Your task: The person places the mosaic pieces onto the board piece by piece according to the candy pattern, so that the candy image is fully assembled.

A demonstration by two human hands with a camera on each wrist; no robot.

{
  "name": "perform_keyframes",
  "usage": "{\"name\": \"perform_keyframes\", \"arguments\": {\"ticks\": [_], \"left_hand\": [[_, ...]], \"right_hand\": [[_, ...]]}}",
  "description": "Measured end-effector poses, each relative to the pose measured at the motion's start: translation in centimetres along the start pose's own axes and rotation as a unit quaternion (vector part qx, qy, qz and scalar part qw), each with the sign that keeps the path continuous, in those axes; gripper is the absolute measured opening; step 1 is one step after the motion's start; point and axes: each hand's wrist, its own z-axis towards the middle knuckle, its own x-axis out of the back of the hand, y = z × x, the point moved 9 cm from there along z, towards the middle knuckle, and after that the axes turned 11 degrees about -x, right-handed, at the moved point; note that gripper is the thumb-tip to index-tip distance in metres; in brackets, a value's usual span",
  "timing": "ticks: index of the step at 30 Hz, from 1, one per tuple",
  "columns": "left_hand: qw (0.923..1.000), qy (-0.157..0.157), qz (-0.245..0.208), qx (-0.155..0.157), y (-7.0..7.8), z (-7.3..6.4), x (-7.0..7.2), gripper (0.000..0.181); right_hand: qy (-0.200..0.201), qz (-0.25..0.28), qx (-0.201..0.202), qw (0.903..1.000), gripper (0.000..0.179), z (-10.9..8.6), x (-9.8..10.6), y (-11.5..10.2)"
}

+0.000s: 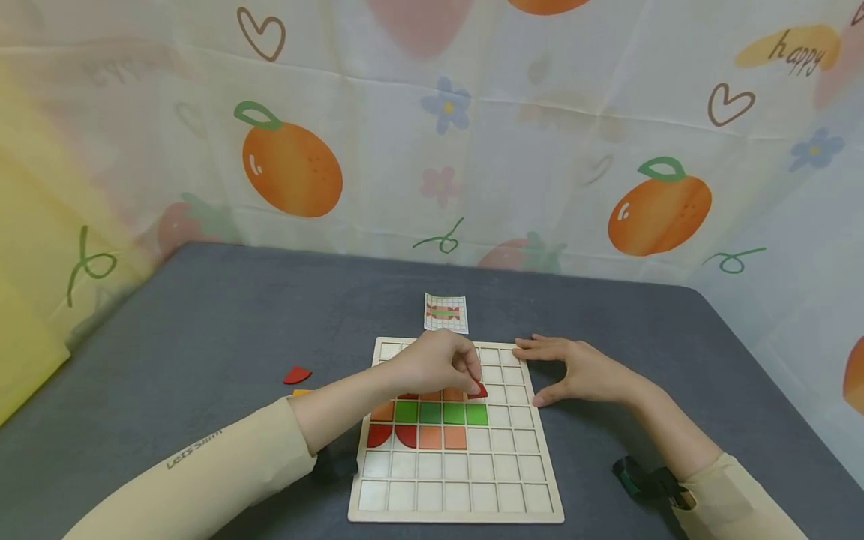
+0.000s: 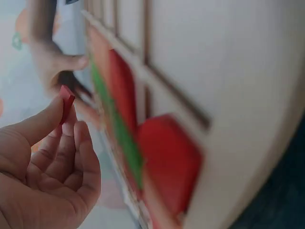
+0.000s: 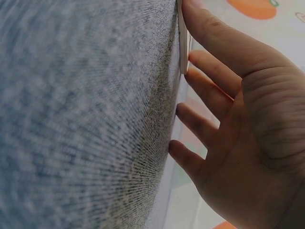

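My left hand (image 1: 435, 364) pinches a small red quarter-circle tile (image 1: 478, 391) between thumb and fingertips, over a wooden grid board (image 1: 455, 517). In the left wrist view the red tile (image 2: 67, 102) shows edge-on at the fingertips. Green tiles (image 1: 430, 412) fill part of one row. Below them lie red rounded tiles (image 1: 406, 436) and salmon square tiles (image 1: 442, 437). The left hand and forearm hide some upper cells. My right hand (image 1: 580, 370) has its fingers spread along the board's right edge; the right wrist view shows thumb and fingers (image 3: 209, 78) at that edge.
A small picture card (image 1: 445, 313) with a candy-like pattern lies behind the board. One loose red tile (image 1: 298, 375) rests on the dark table (image 1: 223, 330) at the left, beside a yellow-orange piece (image 1: 301, 391) partly under the left forearm. A printed curtain (image 1: 391, 150) hangs behind.
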Motion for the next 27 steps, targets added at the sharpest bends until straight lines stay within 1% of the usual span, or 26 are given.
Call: {"name": "perform_keyframes", "arguments": {"ticks": [2, 5, 8, 13, 18, 23, 27], "left_hand": [[1.0000, 0.000, 0.009, -0.002, -0.1, 0.2, -0.3, 0.006], [0.9997, 0.010, 0.023, -0.004, -0.5, 0.4, -0.3, 0.007], [0.9994, 0.020, 0.027, -0.003, -1.0, 0.4, -0.3, 0.007], [0.9993, 0.024, 0.027, -0.004, -1.7, 0.5, -0.6, 0.007], [0.9984, 0.032, 0.047, -0.004, -1.8, 0.6, -0.8, 0.008], [0.9963, 0.032, 0.076, -0.022, -1.7, 0.8, -0.9, 0.009], [0.9952, 0.029, 0.087, -0.031, -1.6, 0.8, -0.9, 0.009]], "right_hand": [[0.002, -0.002, 0.001, 1.0000, 0.082, 0.0, 0.0, 0.0], [0.002, -0.002, 0.002, 1.0000, 0.082, 0.1, 0.0, -0.1], [0.001, 0.000, 0.003, 1.0000, 0.083, 0.1, 0.1, -0.1], [0.003, 0.000, 0.004, 1.0000, 0.082, 0.0, 0.2, -0.1], [0.006, 0.000, 0.005, 1.0000, 0.082, 0.0, 0.1, 0.0], [0.002, 0.003, -0.001, 1.0000, 0.083, 0.0, 0.0, 0.1], [0.002, 0.001, -0.001, 1.0000, 0.083, 0.0, 0.0, 0.0]]}}
